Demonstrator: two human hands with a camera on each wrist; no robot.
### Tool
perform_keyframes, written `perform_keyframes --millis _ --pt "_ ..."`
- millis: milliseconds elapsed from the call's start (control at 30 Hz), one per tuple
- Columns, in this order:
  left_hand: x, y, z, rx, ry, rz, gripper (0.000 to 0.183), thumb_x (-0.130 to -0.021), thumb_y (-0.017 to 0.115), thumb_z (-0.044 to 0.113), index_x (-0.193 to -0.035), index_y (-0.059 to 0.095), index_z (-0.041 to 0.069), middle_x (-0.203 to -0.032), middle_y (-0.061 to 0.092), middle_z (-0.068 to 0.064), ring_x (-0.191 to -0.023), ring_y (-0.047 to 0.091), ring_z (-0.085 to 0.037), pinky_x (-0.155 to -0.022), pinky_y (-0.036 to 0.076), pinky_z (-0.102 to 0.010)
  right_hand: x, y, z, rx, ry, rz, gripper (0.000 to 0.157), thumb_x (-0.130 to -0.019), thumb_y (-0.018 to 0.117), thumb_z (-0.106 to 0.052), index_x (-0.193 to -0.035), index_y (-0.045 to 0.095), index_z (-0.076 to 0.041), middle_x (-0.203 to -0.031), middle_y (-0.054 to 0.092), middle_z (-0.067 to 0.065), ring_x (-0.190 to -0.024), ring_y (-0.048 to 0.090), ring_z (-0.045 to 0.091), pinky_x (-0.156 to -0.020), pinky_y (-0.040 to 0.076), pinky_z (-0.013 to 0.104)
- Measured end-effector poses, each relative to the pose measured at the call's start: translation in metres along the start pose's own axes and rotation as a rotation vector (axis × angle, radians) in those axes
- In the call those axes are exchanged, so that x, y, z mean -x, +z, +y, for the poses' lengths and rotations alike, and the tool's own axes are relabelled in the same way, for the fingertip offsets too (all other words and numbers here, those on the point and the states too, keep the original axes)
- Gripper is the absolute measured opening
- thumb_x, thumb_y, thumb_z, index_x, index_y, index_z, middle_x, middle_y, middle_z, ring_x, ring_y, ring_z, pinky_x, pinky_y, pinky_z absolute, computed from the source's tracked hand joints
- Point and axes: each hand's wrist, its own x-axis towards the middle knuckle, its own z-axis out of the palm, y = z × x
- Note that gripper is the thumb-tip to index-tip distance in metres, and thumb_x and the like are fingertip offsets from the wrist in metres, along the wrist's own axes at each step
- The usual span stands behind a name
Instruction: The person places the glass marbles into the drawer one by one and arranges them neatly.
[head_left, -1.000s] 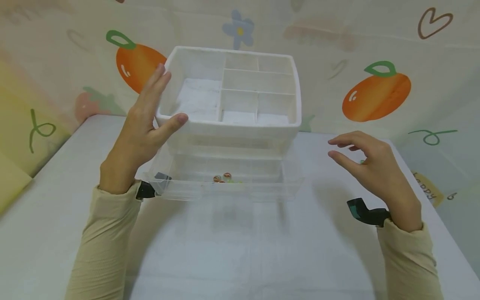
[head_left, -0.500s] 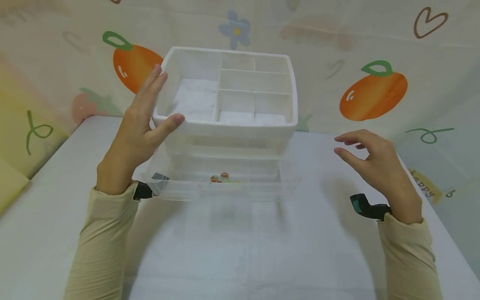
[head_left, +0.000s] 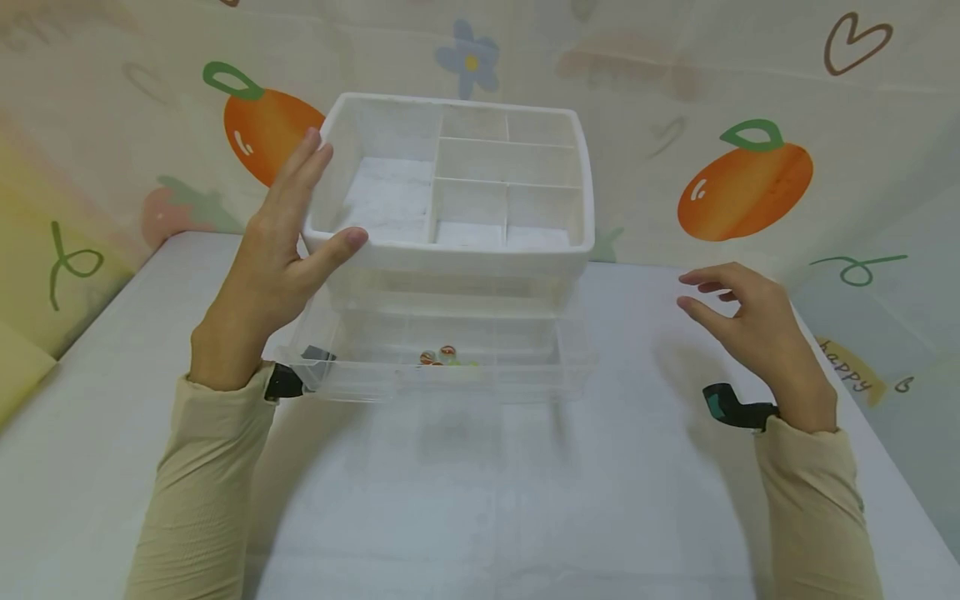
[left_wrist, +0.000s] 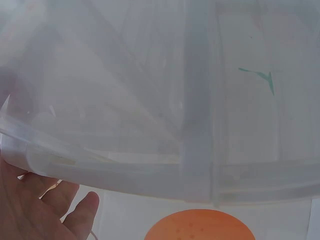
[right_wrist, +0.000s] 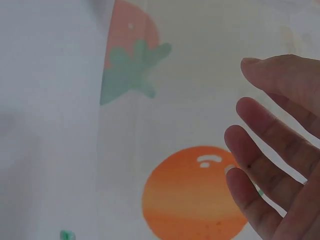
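Note:
A white organizer box (head_left: 465, 260) with a divided top tray stands at the back of the table. My left hand (head_left: 262, 267) rests against its left side, fingers straight along the wall and thumb over the front rim; in the left wrist view its fingertips (left_wrist: 87, 210) lie at the box's edge. Below the tray, a clear drawer (head_left: 495, 383) is pulled out toward me, with several marbles (head_left: 447, 352) near its middle. My right hand (head_left: 750, 325) hovers right of the box, fingers loosely curved, thumb apart, holding nothing. A small green glassy piece (right_wrist: 66, 235) appears in the right wrist view.
The white-covered table (head_left: 480, 500) stretches in front of the drawer. Behind it hangs a patterned cloth (head_left: 637, 67) with oranges and a flower. A yellow surface (head_left: 30, 333) lies beyond the left table edge.
My right hand has drifted slightly right, away from the box. The head view has shifted a little; my left hand keeps its place on the box, and the drawer stays out.

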Motion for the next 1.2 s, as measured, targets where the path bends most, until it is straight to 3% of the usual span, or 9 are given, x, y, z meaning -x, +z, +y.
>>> perform_keyframes --millis 333,433,600,1200 --pt "0.000 0.000 0.001 -0.006 -0.008 0.001 0.076 -0.096 0.062 0.043 -0.158 0.028 0.016 -0.167 0.016 0.007 -0.154 0.016 -0.012 -0.126 0.014 -0.038 0.001 0.006 0.024 0.052 0.064 -0.061 0.027 -0.092 0.068 -0.008 -0.118 0.066 0.001 -0.116 0.064 0.024 -0.103 0.058 0.039 -0.088 0.046 0.047" --pt "0.000 0.000 0.001 -0.007 -0.005 0.002 0.076 -0.096 0.062 0.044 -0.158 0.028 0.015 -0.167 0.016 0.006 -0.154 0.016 -0.012 -0.126 0.014 -0.038 0.002 0.007 0.030 0.049 0.078 -0.068 0.027 -0.093 0.067 -0.008 -0.118 0.066 0.002 -0.116 0.064 0.025 -0.103 0.058 0.040 -0.088 0.046 0.053" --pt "0.000 -0.001 0.001 -0.001 -0.006 -0.001 0.076 -0.096 0.062 0.043 -0.158 0.027 0.015 -0.167 0.015 0.006 -0.154 0.016 -0.012 -0.126 0.014 -0.038 0.003 0.010 0.040 0.047 0.099 -0.075 0.028 -0.093 0.067 -0.009 -0.119 0.066 0.002 -0.116 0.064 0.026 -0.103 0.058 0.040 -0.088 0.046 0.055" --pt "0.000 0.000 0.000 0.003 0.028 0.016 0.077 -0.096 0.061 0.047 -0.157 0.029 0.012 -0.167 0.018 0.002 -0.154 0.018 -0.013 -0.126 0.015 -0.034 0.012 0.019 0.066 0.056 0.306 -0.201 0.033 -0.099 0.060 -0.014 -0.128 0.060 0.002 -0.130 0.056 0.029 -0.115 0.050 0.045 -0.100 0.043 0.064"
